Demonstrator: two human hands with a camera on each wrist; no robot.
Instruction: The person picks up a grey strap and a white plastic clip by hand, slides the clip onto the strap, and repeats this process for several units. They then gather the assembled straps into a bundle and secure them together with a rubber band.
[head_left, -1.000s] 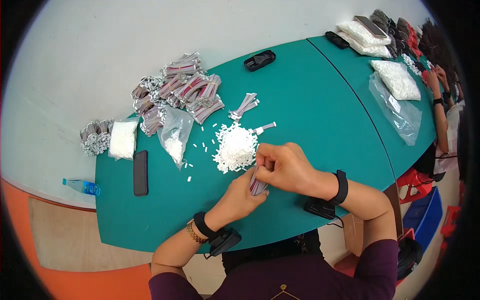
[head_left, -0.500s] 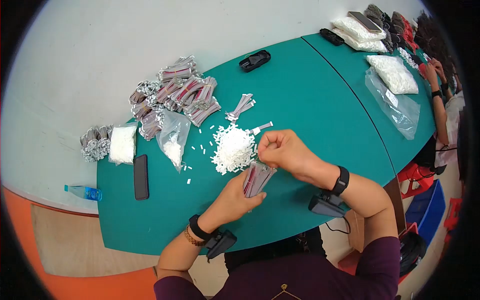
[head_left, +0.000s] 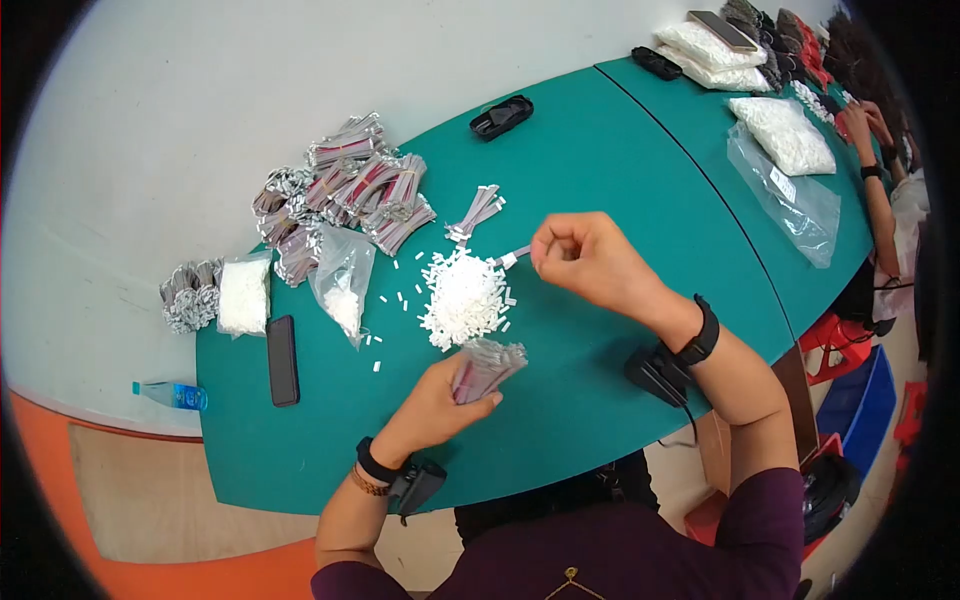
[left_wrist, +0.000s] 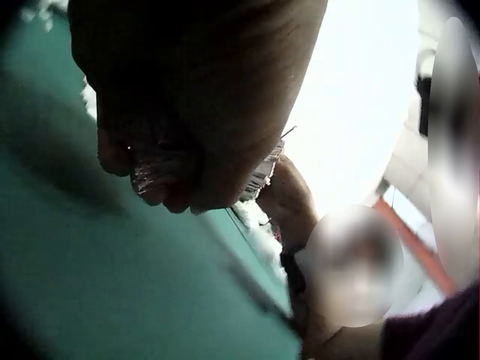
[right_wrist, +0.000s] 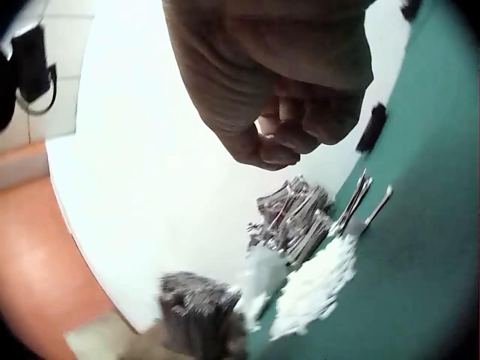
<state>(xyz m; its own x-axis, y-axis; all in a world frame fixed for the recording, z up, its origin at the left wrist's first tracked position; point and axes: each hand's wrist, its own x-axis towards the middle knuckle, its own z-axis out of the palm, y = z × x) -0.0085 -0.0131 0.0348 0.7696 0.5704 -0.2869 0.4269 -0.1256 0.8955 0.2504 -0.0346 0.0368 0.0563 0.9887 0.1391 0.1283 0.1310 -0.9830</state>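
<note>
My left hand [head_left: 430, 405] grips a bundle of flat grey ribbon cables [head_left: 487, 368] with reddish stripes, its ends fanning above the thumb. In the right wrist view the bundle [right_wrist: 199, 304] stands upright in that hand; the left wrist view has its fingers mostly in shadow. My right hand [head_left: 600, 262] hovers to the right with curled fingers, and nothing shows between its fingertips in the right wrist view. In the head view it overlaps the end of a single ribbon cable [head_left: 515, 256]. Between the hands and the back lies a heap of small white pieces [head_left: 465, 298].
Tied cable bundles [head_left: 345, 185] are piled at the back left, beside a clear bag [head_left: 342, 280] and a packed bag [head_left: 243, 296]. A few loose cables [head_left: 474, 212] lie behind the heap. A phone [head_left: 283, 360] is at left. Another person's hands [head_left: 868, 125] work at far right.
My right hand has drawn away from the bundle, up and to the right. The left hand has shifted slightly left with the cables, whose ends now show.
</note>
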